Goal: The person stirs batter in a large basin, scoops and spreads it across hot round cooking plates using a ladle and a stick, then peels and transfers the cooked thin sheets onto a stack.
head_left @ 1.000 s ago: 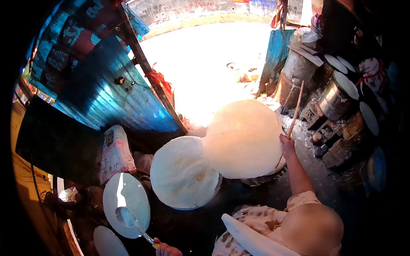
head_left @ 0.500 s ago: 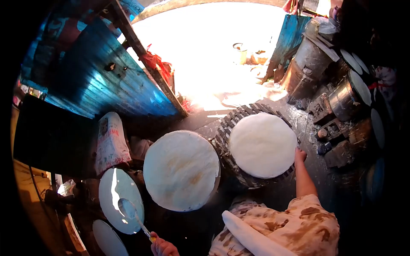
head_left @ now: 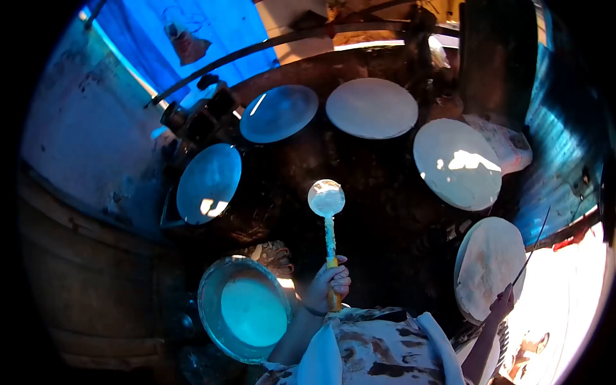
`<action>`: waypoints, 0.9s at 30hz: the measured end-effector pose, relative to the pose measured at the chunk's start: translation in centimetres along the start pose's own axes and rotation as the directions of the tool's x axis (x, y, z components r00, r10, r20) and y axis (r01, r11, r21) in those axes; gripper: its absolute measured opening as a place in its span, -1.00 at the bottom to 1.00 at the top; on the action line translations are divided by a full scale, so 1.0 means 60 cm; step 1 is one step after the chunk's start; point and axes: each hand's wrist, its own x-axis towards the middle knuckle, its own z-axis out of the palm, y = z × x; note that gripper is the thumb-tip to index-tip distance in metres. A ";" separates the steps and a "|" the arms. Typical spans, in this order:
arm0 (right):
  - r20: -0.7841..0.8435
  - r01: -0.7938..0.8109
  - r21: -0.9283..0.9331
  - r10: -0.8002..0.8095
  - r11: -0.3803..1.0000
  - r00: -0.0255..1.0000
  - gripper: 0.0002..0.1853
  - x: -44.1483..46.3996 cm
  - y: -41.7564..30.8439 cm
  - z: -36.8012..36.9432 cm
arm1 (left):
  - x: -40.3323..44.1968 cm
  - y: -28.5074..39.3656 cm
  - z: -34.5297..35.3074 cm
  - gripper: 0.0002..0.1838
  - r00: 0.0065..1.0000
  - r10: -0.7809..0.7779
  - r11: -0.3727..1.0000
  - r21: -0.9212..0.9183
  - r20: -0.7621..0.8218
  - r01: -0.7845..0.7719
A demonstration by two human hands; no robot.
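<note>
Near the middle of the head view, my left hand (head_left: 329, 285) is closed around the yellow handle of a ladle (head_left: 326, 198). The ladle's round bowl points away from me, and white batter-like residue coats it and its shaft. At the right, my right hand (head_left: 502, 303) grips a thin stick (head_left: 531, 253) that points up and away. That hand is beside a round disc (head_left: 491, 269) with a pale, patchy surface; whether they touch I cannot tell. A large basin (head_left: 206, 289) holding white liquid (head_left: 255, 312) stands left of my left forearm.
More round pale discs curve around me: one at the right (head_left: 452, 167), one at the back (head_left: 372, 109), and bluish ones at the back left (head_left: 279, 115) and left (head_left: 208, 183). A wall (head_left: 96, 128) stands at the left, corrugated blue sheeting (head_left: 564, 160) at the right.
My view has swung left, away from the bright doorway, bringing the basin into sight. The ladle has come from the lower left to the middle. My right hand has left the disc on the slatted ring.
</note>
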 end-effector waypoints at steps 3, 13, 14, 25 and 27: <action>0.428 0.019 0.078 -0.051 0.997 0.902 -0.73 -0.109 -0.083 0.188 | -0.100 0.027 -0.037 -0.79 0.804 0.400 0.916 0.229 -0.441 -0.330; 0.997 0.195 0.006 -0.021 0.981 0.074 -0.65 -0.491 -0.089 0.434 | -0.294 0.224 -0.508 -0.79 0.246 0.561 0.828 0.538 -0.790 -0.160; 1.000 0.207 -0.015 0.010 0.978 0.025 -0.65 -0.511 -0.089 0.440 | -0.276 0.235 -0.598 -0.68 0.104 0.654 0.682 0.644 -0.749 0.348; 0.913 0.499 -0.207 0.350 0.842 -0.211 -0.70 -0.642 -0.079 0.493 | -0.266 0.096 -0.530 -0.67 0.550 0.383 0.712 0.616 -0.743 0.336; 0.881 0.526 -0.202 0.388 0.826 -0.271 -0.69 -0.670 -0.069 0.509 | -0.252 0.063 -0.512 -0.69 0.658 0.377 0.897 0.434 -0.651 -0.085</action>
